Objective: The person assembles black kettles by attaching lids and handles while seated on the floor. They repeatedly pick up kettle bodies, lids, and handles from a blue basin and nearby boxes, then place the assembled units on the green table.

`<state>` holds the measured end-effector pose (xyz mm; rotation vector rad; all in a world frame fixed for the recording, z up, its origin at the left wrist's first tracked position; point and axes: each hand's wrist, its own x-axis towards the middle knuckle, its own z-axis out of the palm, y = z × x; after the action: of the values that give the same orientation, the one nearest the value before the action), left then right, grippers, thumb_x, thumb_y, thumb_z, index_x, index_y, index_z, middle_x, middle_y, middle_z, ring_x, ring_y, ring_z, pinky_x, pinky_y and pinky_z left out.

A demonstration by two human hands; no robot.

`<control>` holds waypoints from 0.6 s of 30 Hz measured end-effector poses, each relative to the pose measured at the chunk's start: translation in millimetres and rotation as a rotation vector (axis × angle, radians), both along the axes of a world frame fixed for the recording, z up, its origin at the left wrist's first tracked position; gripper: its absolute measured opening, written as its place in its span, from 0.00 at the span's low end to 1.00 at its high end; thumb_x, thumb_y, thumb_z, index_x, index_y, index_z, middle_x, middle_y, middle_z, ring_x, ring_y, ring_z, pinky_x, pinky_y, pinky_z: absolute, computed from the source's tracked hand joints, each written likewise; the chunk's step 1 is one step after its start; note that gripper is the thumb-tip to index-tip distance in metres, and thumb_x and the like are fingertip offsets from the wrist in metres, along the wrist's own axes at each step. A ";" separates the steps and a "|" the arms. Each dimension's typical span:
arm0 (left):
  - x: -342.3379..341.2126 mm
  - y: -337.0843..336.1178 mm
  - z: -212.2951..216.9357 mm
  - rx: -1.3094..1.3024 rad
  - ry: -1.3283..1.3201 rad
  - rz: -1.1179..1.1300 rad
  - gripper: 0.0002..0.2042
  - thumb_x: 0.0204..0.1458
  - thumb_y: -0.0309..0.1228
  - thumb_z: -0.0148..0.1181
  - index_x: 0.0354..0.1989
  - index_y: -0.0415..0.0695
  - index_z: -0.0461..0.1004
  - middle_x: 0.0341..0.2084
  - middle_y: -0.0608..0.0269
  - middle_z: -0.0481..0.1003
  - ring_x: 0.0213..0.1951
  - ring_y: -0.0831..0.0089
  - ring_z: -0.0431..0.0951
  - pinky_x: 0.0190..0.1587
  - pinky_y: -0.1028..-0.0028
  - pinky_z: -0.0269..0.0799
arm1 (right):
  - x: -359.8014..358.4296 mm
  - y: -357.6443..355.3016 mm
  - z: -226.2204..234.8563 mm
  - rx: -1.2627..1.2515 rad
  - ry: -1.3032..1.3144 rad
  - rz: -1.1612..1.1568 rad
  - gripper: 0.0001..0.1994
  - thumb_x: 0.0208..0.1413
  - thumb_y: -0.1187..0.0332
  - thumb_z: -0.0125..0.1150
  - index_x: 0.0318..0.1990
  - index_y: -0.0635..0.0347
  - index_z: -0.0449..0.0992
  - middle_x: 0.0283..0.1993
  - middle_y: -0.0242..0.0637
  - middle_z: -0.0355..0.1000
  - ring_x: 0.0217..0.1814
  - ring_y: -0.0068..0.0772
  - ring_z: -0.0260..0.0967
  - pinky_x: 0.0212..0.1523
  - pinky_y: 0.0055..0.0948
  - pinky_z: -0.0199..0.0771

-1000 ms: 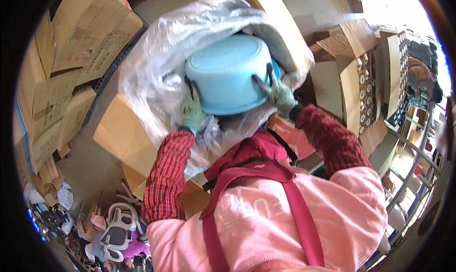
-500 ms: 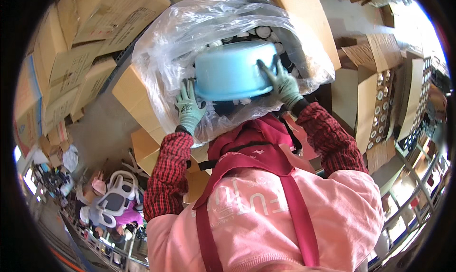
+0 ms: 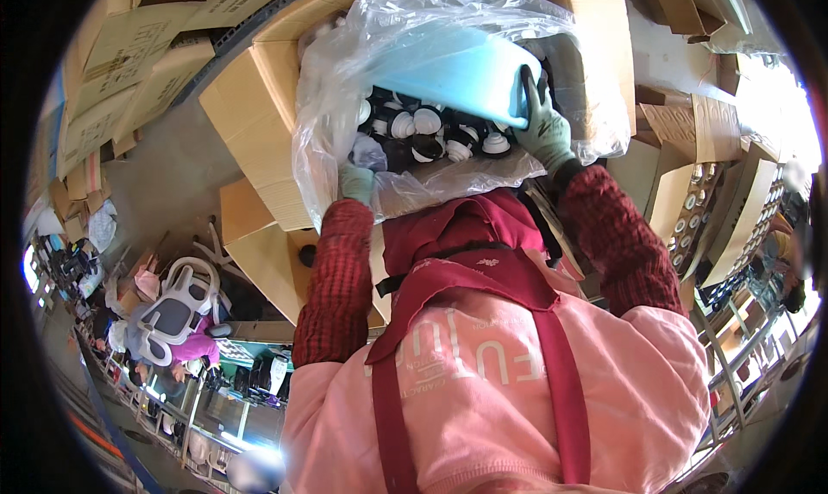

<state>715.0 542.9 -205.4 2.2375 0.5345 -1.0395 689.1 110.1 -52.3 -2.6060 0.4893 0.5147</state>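
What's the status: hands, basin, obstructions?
Right hand holding blue basin. Left hand at plastic liner, fingers hidden. Basin over black-and-white parts. Liner bunched around.

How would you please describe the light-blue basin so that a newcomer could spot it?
Find the open cardboard box at top centre, with a clear plastic liner. In its mouth, above loose black-and-white pieces, the right hand holds the light-blue basin. It is one big, smooth form, unlike the small pieces.

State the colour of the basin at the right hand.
The basin is light blue, best seen in the head view.
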 end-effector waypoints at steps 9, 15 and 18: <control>37.2 -91.9 276.0 -0.896 0.021 -0.154 0.16 0.46 0.12 0.51 0.42 0.35 0.79 0.35 0.60 0.82 0.42 0.69 0.82 0.49 0.68 0.78 | 24.1 5.6 10.8 0.059 0.038 -0.045 0.50 0.52 0.58 0.61 0.80 0.36 0.36 0.66 0.73 0.60 0.51 0.68 0.76 0.48 0.53 0.79; 47.1 -117.3 301.2 -1.138 -0.008 0.722 0.17 0.56 0.15 0.51 0.53 0.34 0.73 0.49 0.53 0.79 0.48 0.68 0.80 0.55 0.69 0.77 | 19.8 -17.3 -35.6 0.226 0.082 -0.214 0.53 0.48 0.56 0.65 0.79 0.46 0.38 0.57 0.64 0.72 0.55 0.63 0.75 0.55 0.50 0.76; 29.9 -71.7 250.7 -0.806 -0.215 0.061 0.20 0.67 0.34 0.45 0.62 0.33 0.65 0.59 0.55 0.72 0.59 0.66 0.73 0.62 0.66 0.73 | 2.8 -7.3 -34.0 0.428 0.140 -0.305 0.54 0.47 0.57 0.65 0.79 0.52 0.37 0.51 0.68 0.75 0.54 0.62 0.76 0.56 0.48 0.75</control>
<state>745.0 471.2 45.3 1.5682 0.0550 -0.7754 691.9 102.9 -86.3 -2.0535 0.7196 0.6222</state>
